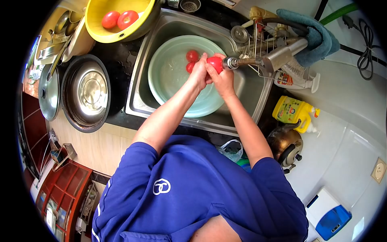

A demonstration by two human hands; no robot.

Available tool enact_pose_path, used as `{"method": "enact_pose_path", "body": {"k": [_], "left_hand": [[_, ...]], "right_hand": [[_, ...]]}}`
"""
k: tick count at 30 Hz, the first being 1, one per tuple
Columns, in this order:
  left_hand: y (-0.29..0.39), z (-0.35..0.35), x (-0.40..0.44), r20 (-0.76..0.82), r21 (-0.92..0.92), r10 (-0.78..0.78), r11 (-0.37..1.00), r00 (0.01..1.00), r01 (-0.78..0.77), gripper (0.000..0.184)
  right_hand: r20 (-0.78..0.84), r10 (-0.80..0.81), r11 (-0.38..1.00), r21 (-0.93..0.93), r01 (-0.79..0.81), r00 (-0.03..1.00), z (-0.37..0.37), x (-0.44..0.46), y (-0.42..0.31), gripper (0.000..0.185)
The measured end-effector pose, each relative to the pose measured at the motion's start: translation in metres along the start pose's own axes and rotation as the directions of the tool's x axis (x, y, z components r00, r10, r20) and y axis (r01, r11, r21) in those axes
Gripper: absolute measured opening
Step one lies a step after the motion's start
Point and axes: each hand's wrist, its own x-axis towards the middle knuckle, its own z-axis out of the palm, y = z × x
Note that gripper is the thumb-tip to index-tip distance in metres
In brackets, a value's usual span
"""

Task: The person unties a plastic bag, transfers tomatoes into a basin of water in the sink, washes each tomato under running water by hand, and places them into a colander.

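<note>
Under the tip of the faucet (244,62), both my hands are closed around a red tomato (215,62). My left hand (198,72) presses on its left side, and my right hand (224,82) wraps it from the right and below. The hands are over the right part of a pale green basin (163,86) set in the sink. Two more tomatoes, an upper one (192,55) and a lower one (190,67), lie in the basin just left of my left hand. My fingers partly hide the held tomato.
A yellow bowl (94,22) with tomatoes stands at the upper left, above a dark-rimmed pan (105,86). The steel sink (139,76) surrounds the basin. Right of it are a wire rack (258,44), a yellow bottle (288,111) and a kettle (282,139).
</note>
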Motion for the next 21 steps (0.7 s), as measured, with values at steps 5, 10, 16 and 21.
{"method": "enact_pose_path", "body": {"k": [5, 10, 16, 21], "left_hand": [[-0.019, 0.005, 0.01, 0.071, 0.322, 0.328, 0.886, 0.942, -0.333, 0.053], [-0.004, 0.008, -0.002, 0.085, 0.117, 0.348, 0.927, 0.934, -0.356, 0.046], [0.004, -0.003, -0.007, 0.104, 0.318, -0.003, 0.948, 0.995, -0.03, 0.056], [-0.02, 0.008, 0.01, 0.054, 0.275, 0.277, 0.919, 0.959, -0.281, 0.051]], "right_hand": [[-0.136, 0.48, 0.772, 0.534, -0.344, 0.867, -0.001, 0.017, 0.01, 0.027], [-0.213, 0.207, 0.956, 0.25, -0.152, 0.955, 0.024, 0.006, -0.006, 0.027], [-0.131, 0.301, 0.919, 0.305, -0.25, 0.945, 0.001, 0.016, 0.012, 0.027], [-0.138, 0.452, 0.788, 0.525, -0.322, 0.881, 0.004, 0.016, 0.026, 0.025]]}}
